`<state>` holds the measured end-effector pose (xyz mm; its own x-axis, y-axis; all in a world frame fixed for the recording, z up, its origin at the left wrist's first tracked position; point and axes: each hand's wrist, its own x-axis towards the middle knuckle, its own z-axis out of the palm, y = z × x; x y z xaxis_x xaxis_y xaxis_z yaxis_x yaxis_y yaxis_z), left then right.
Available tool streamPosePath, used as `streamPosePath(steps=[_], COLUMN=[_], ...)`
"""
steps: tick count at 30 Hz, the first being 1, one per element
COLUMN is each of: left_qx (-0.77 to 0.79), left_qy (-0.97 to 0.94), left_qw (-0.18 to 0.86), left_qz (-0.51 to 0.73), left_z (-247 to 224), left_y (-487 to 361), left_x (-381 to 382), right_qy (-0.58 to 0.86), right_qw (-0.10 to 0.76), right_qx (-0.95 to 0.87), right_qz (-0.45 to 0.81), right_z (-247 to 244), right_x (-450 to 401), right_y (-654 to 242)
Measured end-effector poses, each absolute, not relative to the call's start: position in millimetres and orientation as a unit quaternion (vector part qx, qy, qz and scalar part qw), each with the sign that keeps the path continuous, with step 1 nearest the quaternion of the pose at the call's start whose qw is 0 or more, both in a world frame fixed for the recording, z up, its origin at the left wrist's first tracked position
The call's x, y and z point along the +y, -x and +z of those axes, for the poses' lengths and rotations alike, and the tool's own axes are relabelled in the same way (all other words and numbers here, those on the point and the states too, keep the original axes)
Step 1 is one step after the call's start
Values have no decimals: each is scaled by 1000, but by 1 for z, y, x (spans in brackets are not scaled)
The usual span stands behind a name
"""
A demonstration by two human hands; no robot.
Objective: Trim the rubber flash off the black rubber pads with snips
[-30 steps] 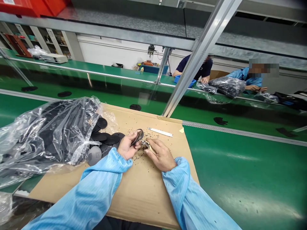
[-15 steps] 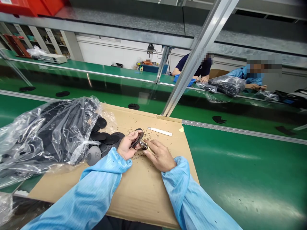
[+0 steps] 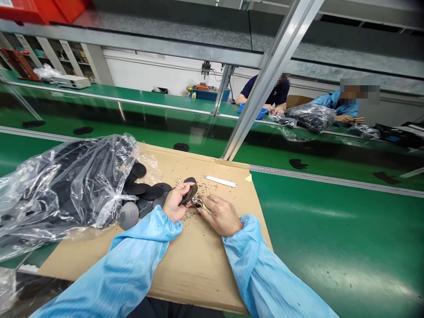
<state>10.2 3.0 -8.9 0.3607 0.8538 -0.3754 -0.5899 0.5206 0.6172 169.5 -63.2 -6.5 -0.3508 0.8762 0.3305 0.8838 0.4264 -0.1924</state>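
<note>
My left hand (image 3: 176,202) is closed on black discs (image 3: 190,192), held tilted above the cardboard (image 3: 195,265). My right hand (image 3: 222,214) grips small pliers-like cutters (image 3: 199,202), whose metal jaws are at the lower right edge of the discs. Whether the jaws touch them is too small to tell. Many tiny black bits lie scattered on the cardboard around both hands. Behind them rests a white, pen-like tool (image 3: 219,181). Left of my left hand, several loose black discs (image 3: 154,192) and a grey one (image 3: 129,215) lie by a clear plastic bag (image 3: 82,176) full of dark pieces.
A slanted metal post (image 3: 258,88) rises behind the cardboard. Dark pieces lie along the green belt beyond, one of them (image 3: 181,146) just behind the cardboard. Across it, two people work near a blue tray (image 3: 253,111) and plastic bags (image 3: 313,117). A red bin (image 3: 43,11) sits upper left.
The discs in my left hand have turned slightly, showing more of their flat face. The cutters remain beside them in my right hand. The whole view has shifted a little.
</note>
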Motion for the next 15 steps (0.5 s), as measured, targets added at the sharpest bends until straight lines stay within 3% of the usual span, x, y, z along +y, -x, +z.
streamPosePath(steps=[9, 15], left_qx=[353, 295], left_qy=[-219, -236], left_qw=[755, 733], left_qz=[508, 565], left_z=[-7, -10], left_y=[-13, -15], left_x=[3, 6], right_qy=[560, 617], right_qw=[260, 228], right_qx=[-786, -752], right_qz=[29, -38], right_z=[-16, -19], right_x=[-59, -52], right_y=[-173, -186])
